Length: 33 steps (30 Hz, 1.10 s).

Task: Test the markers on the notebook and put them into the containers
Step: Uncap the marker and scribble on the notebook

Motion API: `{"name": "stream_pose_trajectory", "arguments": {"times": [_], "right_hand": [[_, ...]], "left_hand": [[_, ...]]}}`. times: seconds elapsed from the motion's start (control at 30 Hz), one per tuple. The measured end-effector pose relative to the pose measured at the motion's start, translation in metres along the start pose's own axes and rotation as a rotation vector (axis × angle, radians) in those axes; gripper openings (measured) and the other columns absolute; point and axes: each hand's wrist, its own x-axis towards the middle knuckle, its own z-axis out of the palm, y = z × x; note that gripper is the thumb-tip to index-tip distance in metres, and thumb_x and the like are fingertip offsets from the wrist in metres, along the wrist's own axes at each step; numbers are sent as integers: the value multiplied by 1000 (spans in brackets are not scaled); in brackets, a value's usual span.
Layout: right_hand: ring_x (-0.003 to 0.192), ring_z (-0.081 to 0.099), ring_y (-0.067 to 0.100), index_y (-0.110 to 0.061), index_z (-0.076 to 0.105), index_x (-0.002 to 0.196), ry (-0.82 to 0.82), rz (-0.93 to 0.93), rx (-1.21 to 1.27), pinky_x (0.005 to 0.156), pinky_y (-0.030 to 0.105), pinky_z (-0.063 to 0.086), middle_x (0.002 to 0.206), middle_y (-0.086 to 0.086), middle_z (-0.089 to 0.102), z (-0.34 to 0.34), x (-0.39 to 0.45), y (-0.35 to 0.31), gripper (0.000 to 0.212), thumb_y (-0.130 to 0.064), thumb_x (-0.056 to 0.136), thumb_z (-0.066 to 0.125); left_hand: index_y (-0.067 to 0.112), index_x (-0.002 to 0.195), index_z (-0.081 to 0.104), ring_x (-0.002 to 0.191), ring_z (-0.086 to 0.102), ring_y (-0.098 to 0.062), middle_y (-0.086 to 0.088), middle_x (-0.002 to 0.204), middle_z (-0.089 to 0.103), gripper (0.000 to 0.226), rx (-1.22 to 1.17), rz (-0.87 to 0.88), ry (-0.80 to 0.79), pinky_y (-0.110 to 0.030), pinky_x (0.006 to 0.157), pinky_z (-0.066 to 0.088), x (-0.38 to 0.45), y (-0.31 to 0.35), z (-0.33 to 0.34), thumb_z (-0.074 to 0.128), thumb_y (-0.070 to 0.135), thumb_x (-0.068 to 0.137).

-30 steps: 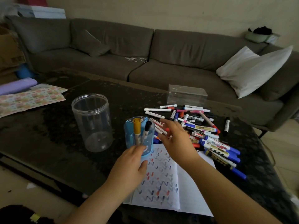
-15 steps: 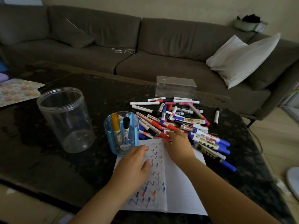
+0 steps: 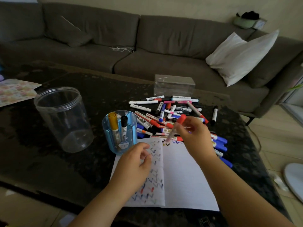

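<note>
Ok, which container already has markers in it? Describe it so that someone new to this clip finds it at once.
Start at the dark table before the grey sofa and find the open notebook at its near edge. The blue pen holder stands at the notebook's far left corner. Unlike the empty clear jar to its left and the clear box behind the pile, it holds a yellow-capped and a black-capped marker.

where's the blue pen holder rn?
Head view, center-left on the table: the blue pen holder stands at the notebook's top-left corner, right of the clear jar, just beyond the left hand.
</note>
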Motion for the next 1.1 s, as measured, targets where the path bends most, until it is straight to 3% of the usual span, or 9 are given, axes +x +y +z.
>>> {"name": "stream_pose_trajectory", "arguments": {"times": [0.1, 0.2, 0.4, 0.47, 0.57, 0.7, 0.8, 0.93, 1.1], "right_hand": [[89, 66, 4, -24, 57, 107, -119, 77, 279, 82, 27, 50, 86, -11, 70, -22, -24, -17, 18, -33, 95, 49], [68, 63, 11, -27, 55, 102, -242, 151, 380, 72, 30, 56, 73, 2, 61, -34, -55, -29, 19, -32, 99, 37], [58, 49, 12, -4, 65, 102, -470, 430, 577, 58, 26, 43, 68, 3, 56, -50, -101, -39, 38, -29, 102, 36], [56, 48, 12, 1, 65, 98, -528, 476, 664, 55, 24, 42, 68, 5, 56, -59, -115, -45, 41, -29, 101, 37], [46, 39, 9, -1, 61, 89, -608, 534, 867, 40, 18, 35, 60, 5, 49, -71, -140, -56, 39, -31, 98, 39], [38, 31, 3, -4, 60, 84, -653, 535, 1047, 31, 13, 27, 54, 1, 41, -83, -166, -67, 34, -34, 90, 44], [39, 29, 2, -5, 59, 84, -629, 462, 966, 32, 13, 26, 54, -2, 40, -85, -177, -74, 35, -33, 95, 41], [42, 27, 3, -6, 55, 87, -541, 377, 783, 37, 14, 24, 53, -4, 40, -80, -184, -83, 35, -32, 100, 36], [43, 32, 4, -10, 57, 85, -407, 213, 382, 43, 18, 28, 55, -5, 41, -72, -177, -88, 33, -32, 100, 38]], "left_hand": [[30, 112, 55, 88, 49, 10, 19, 99, 50, 20, -62, 10, 41, -2, 66, 39, -10, 15, -3, 53, 25, 93], [34, 110, 53, 87, 47, 11, 21, 101, 48, 16, -155, -45, -8, -4, 64, 37, -18, 34, -4, 48, 30, 95], [39, 104, 59, 101, 56, -1, 18, 107, 60, 21, -536, -213, -173, -31, 92, 48, -40, 73, -7, 39, 34, 99], [34, 104, 64, 98, 60, -7, 11, 102, 66, 26, -703, -269, -228, -36, 94, 48, -51, 82, -8, 39, 35, 99], [15, 111, 66, 76, 63, -14, -8, 90, 67, 33, -1028, -286, -402, -37, 87, 50, -70, 97, -12, 39, 29, 99], [7, 108, 63, 97, 68, -20, -12, 106, 70, 29, -1343, -291, -500, -33, 82, 52, -93, 114, -19, 41, 21, 95], [5, 98, 63, 95, 69, -19, -14, 99, 71, 24, -1377, -247, -431, -29, 76, 55, -103, 118, -21, 51, 21, 84], [5, 96, 63, 79, 71, -15, -12, 93, 73, 20, -1296, -244, -309, -21, 62, 55, -108, 121, -25, 46, 16, 93], [7, 89, 66, 87, 69, -20, -9, 84, 74, 18, -1167, -254, -187, -29, 79, 52, -98, 122, -31, 50, 13, 93]]}}
